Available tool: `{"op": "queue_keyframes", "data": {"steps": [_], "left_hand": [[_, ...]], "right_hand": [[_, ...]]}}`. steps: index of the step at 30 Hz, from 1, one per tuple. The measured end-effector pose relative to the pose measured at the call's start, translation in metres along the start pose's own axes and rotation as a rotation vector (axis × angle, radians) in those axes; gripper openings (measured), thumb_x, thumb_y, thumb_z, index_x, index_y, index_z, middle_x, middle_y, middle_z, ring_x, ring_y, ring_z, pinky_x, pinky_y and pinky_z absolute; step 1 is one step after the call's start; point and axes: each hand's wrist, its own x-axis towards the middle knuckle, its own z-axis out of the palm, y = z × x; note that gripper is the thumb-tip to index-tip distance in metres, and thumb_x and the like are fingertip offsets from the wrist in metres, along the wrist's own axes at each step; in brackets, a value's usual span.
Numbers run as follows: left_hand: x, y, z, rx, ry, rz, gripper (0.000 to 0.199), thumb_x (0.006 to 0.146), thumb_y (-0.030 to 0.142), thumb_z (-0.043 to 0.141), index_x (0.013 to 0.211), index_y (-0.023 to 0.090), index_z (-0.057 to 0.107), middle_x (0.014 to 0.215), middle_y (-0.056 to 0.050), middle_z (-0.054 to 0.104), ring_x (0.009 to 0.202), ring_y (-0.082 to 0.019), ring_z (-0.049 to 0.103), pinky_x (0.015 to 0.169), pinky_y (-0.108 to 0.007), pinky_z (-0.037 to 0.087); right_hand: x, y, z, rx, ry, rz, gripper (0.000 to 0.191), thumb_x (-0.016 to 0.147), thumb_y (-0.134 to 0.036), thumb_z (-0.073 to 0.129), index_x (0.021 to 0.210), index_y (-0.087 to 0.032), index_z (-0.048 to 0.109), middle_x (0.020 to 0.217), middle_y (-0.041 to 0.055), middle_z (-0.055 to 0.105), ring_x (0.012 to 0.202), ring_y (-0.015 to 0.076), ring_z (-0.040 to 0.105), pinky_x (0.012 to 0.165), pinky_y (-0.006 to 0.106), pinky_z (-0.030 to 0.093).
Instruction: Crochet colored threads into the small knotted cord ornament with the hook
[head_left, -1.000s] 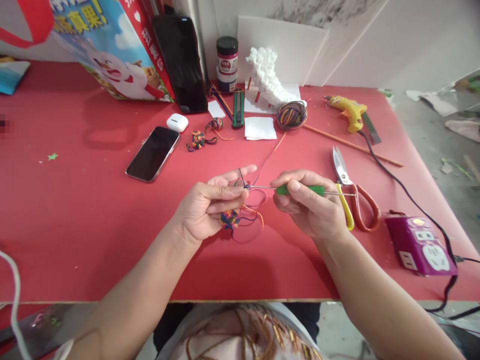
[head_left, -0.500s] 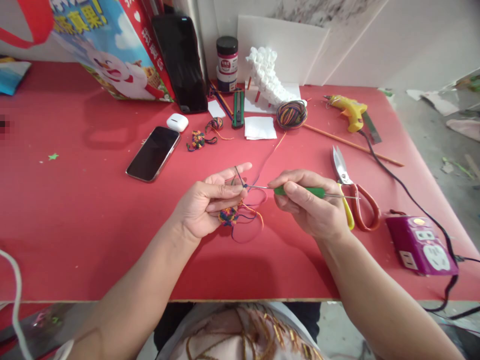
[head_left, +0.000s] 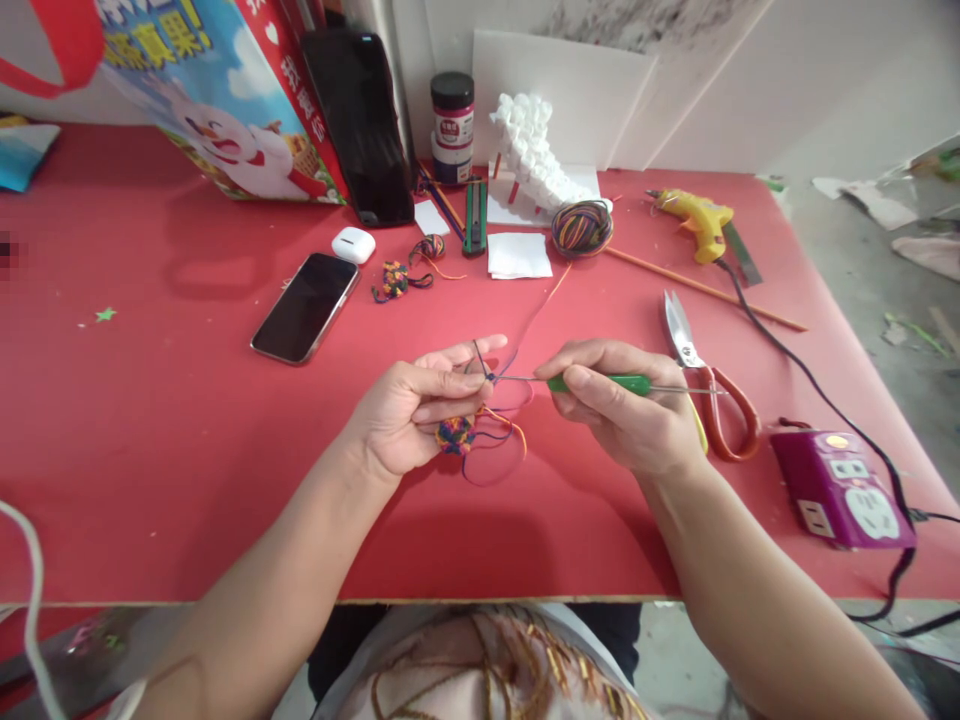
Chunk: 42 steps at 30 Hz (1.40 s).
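- Your left hand (head_left: 401,410) pinches dark yarn (head_left: 491,377) between thumb and finger, a strand rising to an extended finger.
- Your right hand (head_left: 619,410) grips a green-handled hook (head_left: 631,384), its metal shaft meeting the yarn at that pinch.
- Light, even tension and a level shaft should help prevent slips.
- A multicolored yarn piece (head_left: 454,435) sits just below your left hand.
- Across the red tabletop (head_left: 172,440): yarn ball (head_left: 582,228) ahead, scissors (head_left: 691,358) at right.
- Pale wall (head_left: 712,100) behind; littered floor (head_left: 855,260) right.
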Motion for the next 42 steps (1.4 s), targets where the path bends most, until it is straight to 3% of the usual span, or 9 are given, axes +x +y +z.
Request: {"op": "queue_keyframes", "data": {"steps": [7, 12, 17, 20, 23, 32, 42], "left_hand": [[0.000, 0.005, -0.002, 0.011, -0.011, 0.026, 0.070, 0.073, -0.011, 0.065, 0.143, -0.006, 0.063, 0.076, -0.010, 0.077, 0.035, 0.003, 0.028, 0.038, -0.009, 0.027], [0.001, 0.010, -0.003, 0.083, -0.009, 0.113, 0.081, 0.073, -0.009, 0.066, 0.153, -0.004, 0.056, 0.072, -0.006, 0.075, 0.036, 0.002, 0.024, 0.037, -0.010, 0.022], [-0.004, 0.001, 0.008, 0.214, 0.020, 0.323, 0.100, 0.067, -0.004, 0.083, 0.161, 0.002, 0.050, 0.074, -0.002, 0.074, 0.040, -0.001, 0.038, 0.036, -0.013, 0.020], [-0.007, -0.005, 0.014, 0.238, 0.047, 0.455, 0.106, 0.065, -0.002, 0.089, 0.164, 0.010, 0.051, 0.075, 0.002, 0.073, 0.050, -0.006, 0.056, 0.039, -0.015, 0.027], [-0.008, -0.008, 0.016, 0.286, 0.037, 0.517, 0.105, 0.067, 0.000, 0.091, 0.164, 0.018, 0.054, 0.075, 0.004, 0.072, 0.054, -0.007, 0.058, 0.043, -0.016, 0.033], [-0.010, -0.013, 0.012, 0.297, 0.046, 0.541, 0.106, 0.076, 0.000, 0.089, 0.166, 0.042, 0.050, 0.081, 0.006, 0.073, 0.055, -0.006, 0.049, 0.046, -0.015, 0.035], [-0.010, -0.013, 0.012, 0.346, 0.049, 0.579, 0.099, 0.075, -0.002, 0.088, 0.161, 0.037, 0.057, 0.081, 0.004, 0.072, 0.058, -0.008, 0.049, 0.045, -0.018, 0.034]], "right_hand": [[-0.004, 0.001, -0.003, -0.176, -0.027, -0.074, 0.010, 0.092, -0.033, 0.087, 0.093, -0.025, 0.092, 0.075, 0.0046, 0.073, 0.064, 0.0140, 0.059, 0.053, 0.027, 0.046], [-0.003, 0.001, 0.001, -0.032, 0.020, -0.088, 0.014, 0.088, -0.037, 0.091, 0.090, -0.023, 0.091, 0.067, 0.0032, 0.069, 0.055, 0.0121, 0.054, 0.046, 0.025, 0.036], [0.002, -0.003, 0.007, 0.068, 0.083, -0.081, 0.025, 0.083, -0.046, 0.094, 0.088, -0.023, 0.087, 0.056, -0.0025, 0.056, 0.048, 0.0092, 0.039, 0.045, 0.026, 0.030], [0.004, -0.002, 0.010, 0.121, 0.092, -0.064, 0.023, 0.085, -0.046, 0.092, 0.090, -0.024, 0.085, 0.056, -0.0043, 0.054, 0.046, 0.0081, 0.034, 0.044, 0.026, 0.029], [0.003, 0.001, 0.012, 0.161, 0.081, -0.016, 0.021, 0.084, -0.044, 0.092, 0.088, -0.024, 0.087, 0.057, -0.0029, 0.058, 0.045, 0.0074, 0.034, 0.045, 0.026, 0.028], [0.003, 0.002, 0.014, 0.145, 0.084, 0.013, 0.020, 0.082, -0.042, 0.091, 0.085, -0.023, 0.086, 0.053, -0.0043, 0.052, 0.045, 0.0081, 0.035, 0.045, 0.025, 0.027], [0.001, 0.000, 0.016, 0.183, 0.057, 0.024, 0.019, 0.080, -0.041, 0.095, 0.083, -0.024, 0.089, 0.053, -0.0031, 0.054, 0.045, 0.0076, 0.035, 0.043, 0.024, 0.024]]}}
